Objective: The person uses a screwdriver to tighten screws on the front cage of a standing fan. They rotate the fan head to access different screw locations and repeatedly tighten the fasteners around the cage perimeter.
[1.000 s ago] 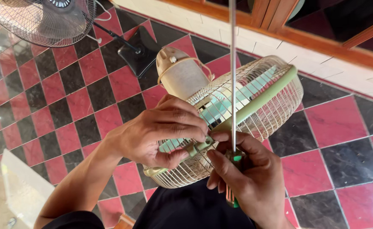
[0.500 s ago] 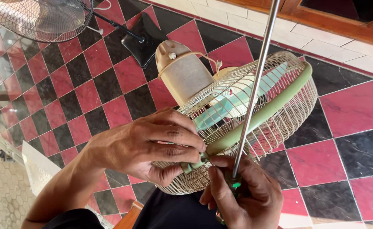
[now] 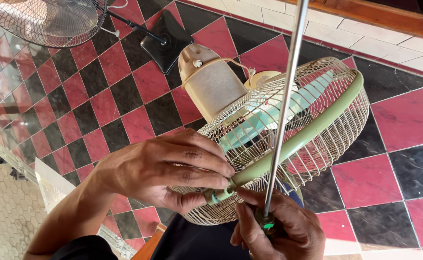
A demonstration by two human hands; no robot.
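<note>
We think the small fan with its cream wire cage [image 3: 312, 120] can slip, because only our fingers hold its pale green plastic rim band [image 3: 312, 127] at 6 o'clock. Our left hand [image 3: 173, 168] is curled closed, pinching the band's joint. At 5 o'clock our right hand [image 3: 279, 233] is closed around the long steel screwdriver [image 3: 283, 115], which may scratch the cage.

No packages, labels, signs or screens show anywhere in this view; nothing of that kind stands on the floor or by the hands.
</note>
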